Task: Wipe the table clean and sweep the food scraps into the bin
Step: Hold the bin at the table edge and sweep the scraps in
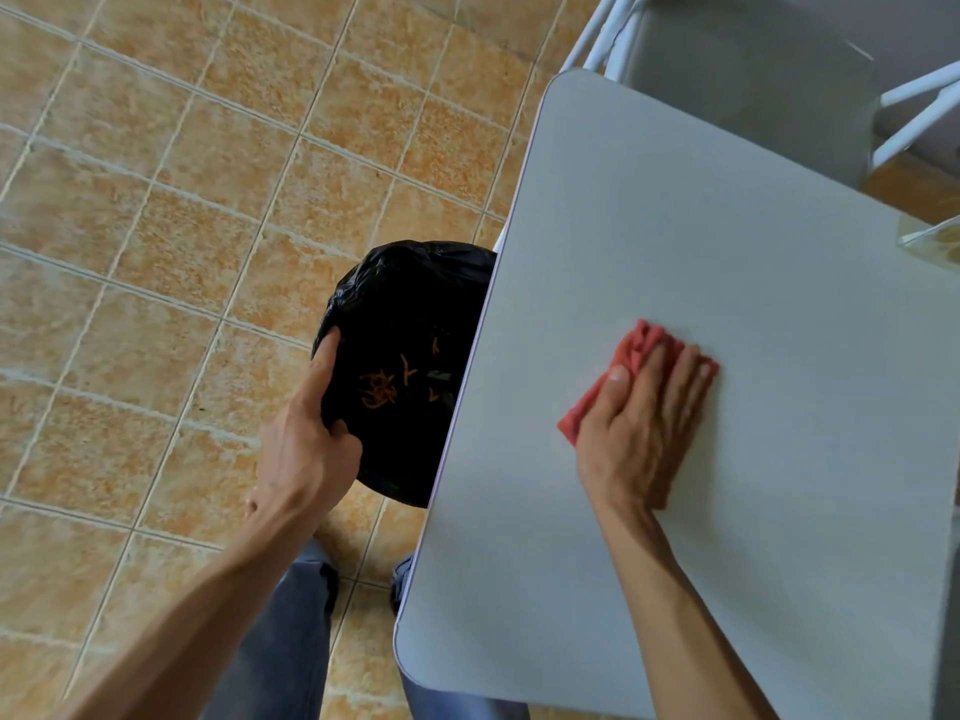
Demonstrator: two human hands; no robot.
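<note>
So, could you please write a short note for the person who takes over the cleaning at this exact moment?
Left hand: grip closed on the rim of the round bin lined with a black plastic bag, held against the table's left edge.
Right hand: pressed flat on the crumpled red cloth, mid-table.
Grey rectangular table: no scraps visible on the part in view.
Done: orange food shreds already lie in the bin.
Left: wipe the rest of the surface, including the far right part near a clear container.

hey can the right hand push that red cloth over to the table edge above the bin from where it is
Probably yes. The right hand lies flat on the red cloth, and the table between it and the bin looks bare.
</note>
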